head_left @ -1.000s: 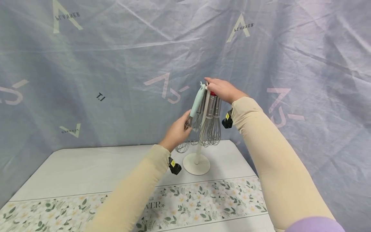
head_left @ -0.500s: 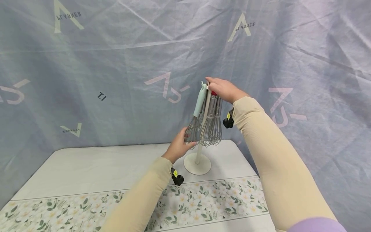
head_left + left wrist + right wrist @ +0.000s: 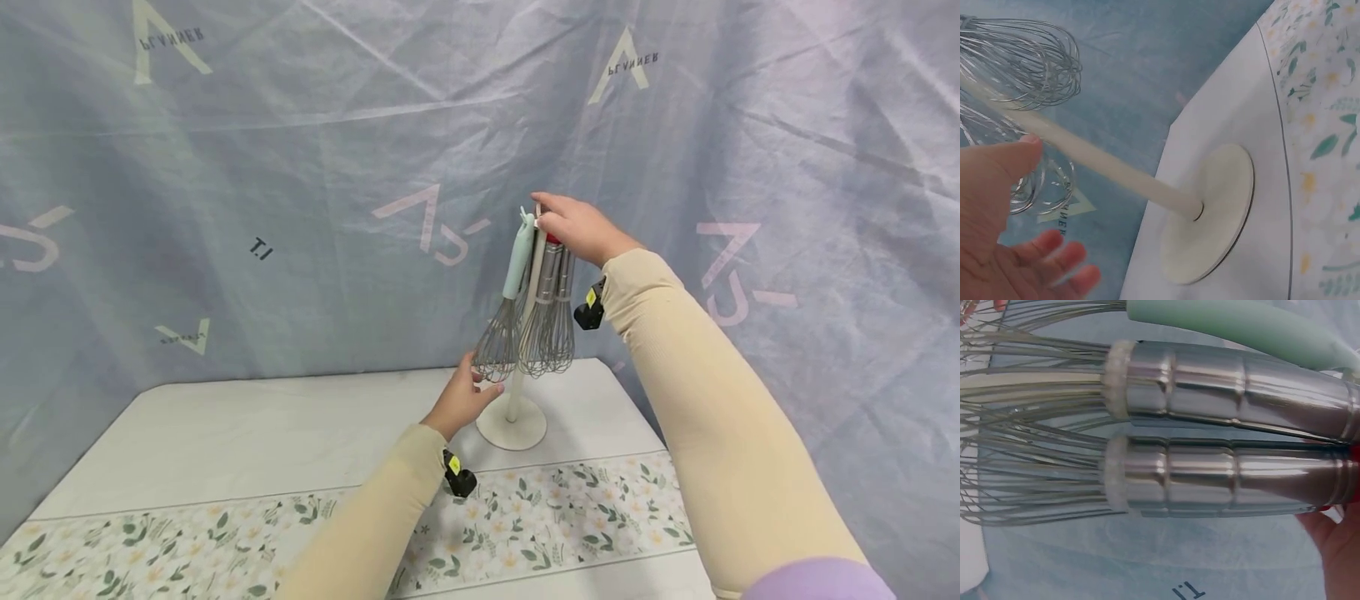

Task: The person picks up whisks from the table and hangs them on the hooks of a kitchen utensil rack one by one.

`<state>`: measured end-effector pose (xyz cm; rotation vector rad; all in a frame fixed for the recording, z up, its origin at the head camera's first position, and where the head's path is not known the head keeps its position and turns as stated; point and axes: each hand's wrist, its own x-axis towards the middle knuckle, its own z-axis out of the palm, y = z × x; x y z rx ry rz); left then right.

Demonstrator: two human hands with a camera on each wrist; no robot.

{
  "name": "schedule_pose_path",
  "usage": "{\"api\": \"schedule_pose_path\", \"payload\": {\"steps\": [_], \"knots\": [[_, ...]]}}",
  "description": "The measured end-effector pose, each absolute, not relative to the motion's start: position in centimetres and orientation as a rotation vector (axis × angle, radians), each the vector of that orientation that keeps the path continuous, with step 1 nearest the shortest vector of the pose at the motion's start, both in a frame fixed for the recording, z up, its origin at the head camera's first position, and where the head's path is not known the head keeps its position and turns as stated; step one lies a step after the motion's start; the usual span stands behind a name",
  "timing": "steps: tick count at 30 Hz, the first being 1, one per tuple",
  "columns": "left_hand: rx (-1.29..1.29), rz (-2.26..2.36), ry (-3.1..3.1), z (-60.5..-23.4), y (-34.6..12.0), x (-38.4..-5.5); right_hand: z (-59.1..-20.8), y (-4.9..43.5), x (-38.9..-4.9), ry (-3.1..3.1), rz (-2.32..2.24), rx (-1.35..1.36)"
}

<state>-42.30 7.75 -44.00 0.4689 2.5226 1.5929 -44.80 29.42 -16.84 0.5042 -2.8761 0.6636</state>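
Observation:
A white stand [image 3: 514, 408] with a round base holds several hanging whisks. The whisk with a mint green handle [image 3: 519, 260] hangs on the left, and two steel-handled whisks [image 3: 1197, 387] hang on the right. My left hand [image 3: 459, 402] is at the bottom of the mint whisk's wires, thumb and fingers spread apart. In the left wrist view the thumb overlaps the wire loops [image 3: 1060, 181]. My right hand [image 3: 581, 231] grips the stand's top between thumb and fingers, above the steel whisks. Its fingers partly hide the hooks and a red part [image 3: 552, 238].
The stand's base rests on a white table [image 3: 300, 433] near its back right. A floral strip [image 3: 555, 525] crosses the table in front. A grey-blue curtain [image 3: 322, 208] with printed letters hangs close behind.
My left hand has slid down from just below the mint handle to the bottom of the wires, its fingers spreading. The mint whisk now hangs more upright. My right hand stays at the top.

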Motion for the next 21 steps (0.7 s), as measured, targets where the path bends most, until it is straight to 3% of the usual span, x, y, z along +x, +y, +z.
{"api": "schedule_pose_path", "payload": {"steps": [10,21], "knots": [[0.528,1.35,2.724,-39.1,3.5,-41.5,-17.2,30.5,-43.2,-2.49,0.782,0.578],[0.539,1.105,3.051,-33.4,-2.1,-39.4,-19.0,31.6,-40.1,-1.952,0.239,0.789]]}}
